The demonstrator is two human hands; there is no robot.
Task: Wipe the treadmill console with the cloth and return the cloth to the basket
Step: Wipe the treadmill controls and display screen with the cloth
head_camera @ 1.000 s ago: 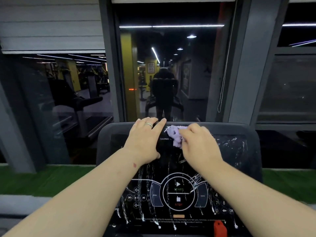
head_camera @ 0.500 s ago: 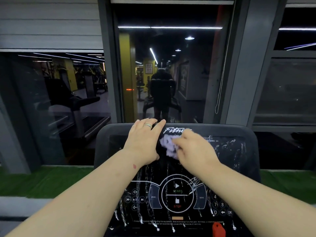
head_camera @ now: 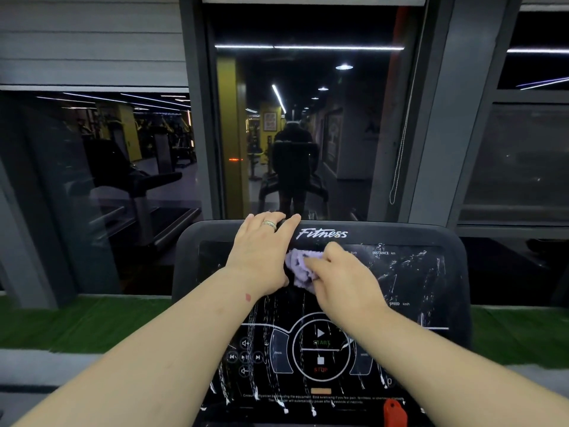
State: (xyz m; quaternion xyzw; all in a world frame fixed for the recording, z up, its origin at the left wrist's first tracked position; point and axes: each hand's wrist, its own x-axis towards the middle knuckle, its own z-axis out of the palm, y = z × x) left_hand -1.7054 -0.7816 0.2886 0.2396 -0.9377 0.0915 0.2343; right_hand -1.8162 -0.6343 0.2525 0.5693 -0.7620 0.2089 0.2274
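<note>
Nearest the camera: red safety key (head_camera: pixel 394 412) at the lower edge of the treadmill console (head_camera: pixel 431 241), right of centre. Above it, fine print, then a round START/STOP control (head_camera: pixel 320 349) with small media buttons to its left. White streaks run down the dark panel, heaviest on the lower half and the right side.

Mid panel: right hand (head_camera: pixel 345 278) lies over a bunched lilac cloth (head_camera: pixel 300 266), fingers bent and pinching the cloth against the upper centre of the display, under the "Fitness" logo (head_camera: pixel 323 234). Left hand (head_camera: pixel 261 257) just beside the cloth, touching or nearly touching it; palm flat on the panel, fingers straight and reaching over the console's top rim, holding nothing. Ring (head_camera: pixel 269 224) on one finger.

Beyond the console: strip of green turf (head_camera: pixel 77 322) along the floor either side. Then dark window glass (head_camera: pixel 308 134) in grey frames, with reflected ceiling lights, gym machines and a figure on a treadmill. Pull cord (head_camera: pixel 400 149) hangs at the right of the centre pane.
</note>
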